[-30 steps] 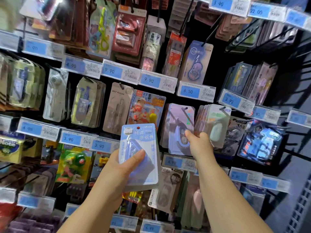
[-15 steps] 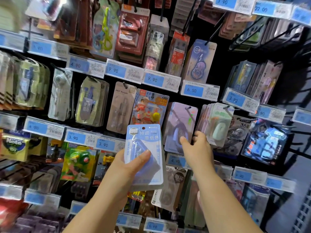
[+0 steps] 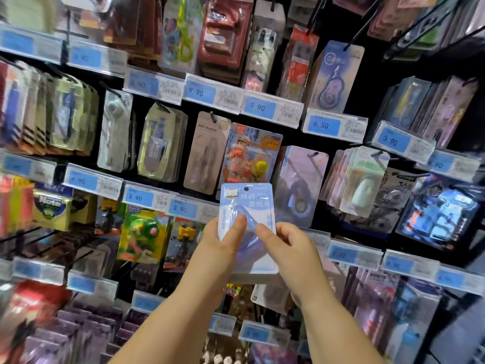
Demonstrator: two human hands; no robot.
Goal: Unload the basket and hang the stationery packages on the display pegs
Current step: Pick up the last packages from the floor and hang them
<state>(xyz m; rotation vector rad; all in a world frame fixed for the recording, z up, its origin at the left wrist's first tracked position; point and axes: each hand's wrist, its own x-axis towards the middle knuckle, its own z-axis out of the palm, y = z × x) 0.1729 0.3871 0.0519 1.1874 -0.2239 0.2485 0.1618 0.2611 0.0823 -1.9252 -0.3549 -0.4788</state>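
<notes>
Gripping the blue pack (image 3: pixel 246 203) with both hands now. Left hand (image 3: pixel 217 248) keeps its earlier hold, thumb on the front and fingers behind. Right hand (image 3: pixel 291 248) has left the purple pack (image 3: pixel 301 185) it touched 0.5 s ago and pinches the blue pack's right side, thumb on the blister.

Blue pack is upright at frame centre, in front of the display and not yet hung.

Counts: one blue pack, two hands, two 3.90 tags (image 3: pixel 181 208) at the pack's 9 o'clock.

Around the pack:
- compass pack (image 3: pixel 207 151) at 11 o'clock
- firefighter pack (image 3: pixel 252 156) at 12
- purple pack on its peg (image 3: pixel 313 154) at 1
- green-white stack (image 3: pixel 364 179) at 2, count unclear

Blue pack hides the firefighter pack's bottom edge. The thumbs cover the middle of the blister. Frame edges are blurred.
</notes>
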